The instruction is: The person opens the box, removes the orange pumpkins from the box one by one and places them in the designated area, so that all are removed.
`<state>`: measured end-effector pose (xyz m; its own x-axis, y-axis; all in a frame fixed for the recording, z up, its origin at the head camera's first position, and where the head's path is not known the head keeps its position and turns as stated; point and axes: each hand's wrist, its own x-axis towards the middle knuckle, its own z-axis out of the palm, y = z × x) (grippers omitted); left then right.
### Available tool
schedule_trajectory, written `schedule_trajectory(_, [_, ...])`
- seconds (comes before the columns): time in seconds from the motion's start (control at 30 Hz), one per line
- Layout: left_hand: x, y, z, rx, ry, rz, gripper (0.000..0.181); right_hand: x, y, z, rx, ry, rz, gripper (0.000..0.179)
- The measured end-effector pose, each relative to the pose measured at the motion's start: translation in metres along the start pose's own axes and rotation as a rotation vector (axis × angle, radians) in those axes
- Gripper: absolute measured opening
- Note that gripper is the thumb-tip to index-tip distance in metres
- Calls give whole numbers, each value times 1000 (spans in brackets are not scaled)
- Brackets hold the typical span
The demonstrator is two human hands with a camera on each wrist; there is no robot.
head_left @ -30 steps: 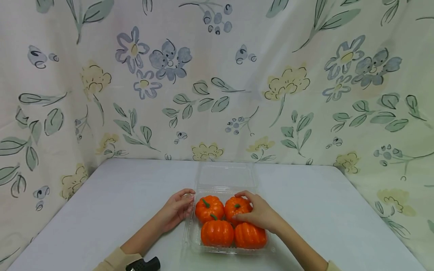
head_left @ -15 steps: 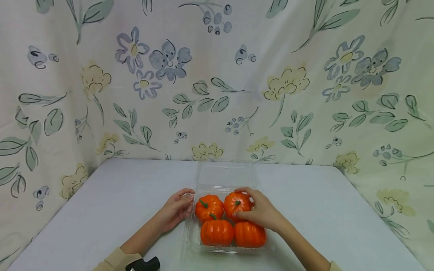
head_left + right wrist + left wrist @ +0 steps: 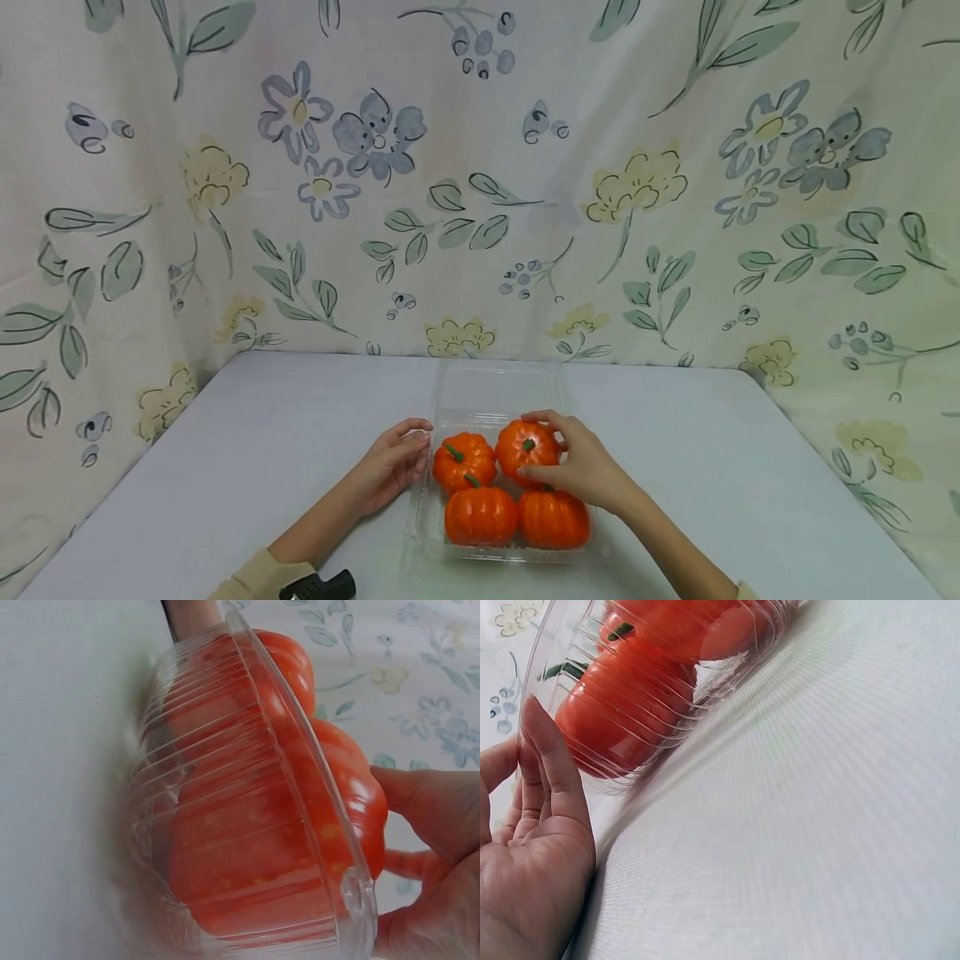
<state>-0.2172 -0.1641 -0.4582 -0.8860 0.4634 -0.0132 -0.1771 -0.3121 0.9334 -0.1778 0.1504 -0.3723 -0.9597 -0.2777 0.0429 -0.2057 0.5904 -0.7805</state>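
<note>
Filling a clear plastic clamshell box are several small orange pumpkins with green stems. My right hand grips the back right pumpkin between thumb and fingers, and that pumpkin sits a bit higher than the back left pumpkin. In front lie the front left pumpkin and the front right pumpkin. At the box's left side, my left hand pinches the rim; the left wrist view has the thumb and fingers on either side of it. The right wrist view shows the box's ribbed wall.
The box's clear lid lies folded back behind it on the white table. A floral cloth hangs behind and at both sides. A black device is strapped at the left wrist.
My right hand has raised the back right pumpkin a little, up and away, uncovering the front right pumpkin's stem. My left hand has stayed at the box's rim.
</note>
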Motion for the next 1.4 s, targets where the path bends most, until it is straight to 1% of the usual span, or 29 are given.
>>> schedule_trajectory(0.23, [0, 0, -1, 7, 7, -9, 12, -1, -1, -3, 8, 8, 20, 60])
schedule_trajectory(0.47, [0, 0, 0, 5, 6, -7, 12, -1, -1, -6, 21, 0, 5, 62])
schedule_trajectory(0.87, [-1, 1, 2, 15, 10, -6, 13, 0, -1, -11, 21, 26, 13, 67])
schedule_trajectory(1.4, [0, 1, 2, 15, 21, -14, 13, 3, 3, -20, 25, 54, -1, 62])
